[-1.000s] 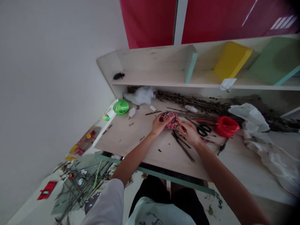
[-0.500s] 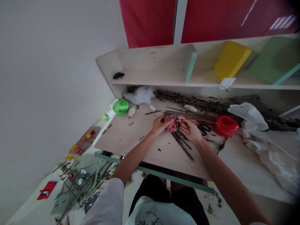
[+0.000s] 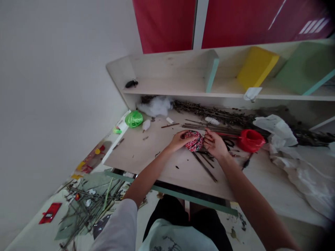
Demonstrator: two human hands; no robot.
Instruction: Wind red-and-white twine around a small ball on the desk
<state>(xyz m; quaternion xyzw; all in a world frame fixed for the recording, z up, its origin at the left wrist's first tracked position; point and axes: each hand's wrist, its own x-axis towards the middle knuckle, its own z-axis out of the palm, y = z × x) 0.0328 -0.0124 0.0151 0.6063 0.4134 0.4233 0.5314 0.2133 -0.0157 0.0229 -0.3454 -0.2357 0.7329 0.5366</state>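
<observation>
My left hand (image 3: 178, 141) is closed on a round bundle patterned in red, white and dark green (image 3: 193, 142), gripping its left side above the desk. Just right of the bundle, my right hand (image 3: 216, 144) is pinched, thumb against fingers; whatever lies between the fingertips is too small to make out. A roll of red plastic twine (image 3: 250, 140) stands to the right, and a red strand runs from it toward my right hand. Black scissors (image 3: 229, 143) lie partly hidden behind that hand. Thin brown sticks (image 3: 205, 166) lie beneath and in front of the bundle.
Dried branches (image 3: 217, 115) line the back of the desk beside white fluff (image 3: 158, 106). A green twine ball (image 3: 134, 119) sits at the left, crumpled white plastic (image 3: 300, 167) at the right. Shelves (image 3: 167, 85) overhang the back. Stalks (image 3: 89, 209) litter the floor.
My right hand has drawn slightly away from the bundle, its fingertips now raised and pinched. The bundle has turned a little in my left hand and shows more of its face.
</observation>
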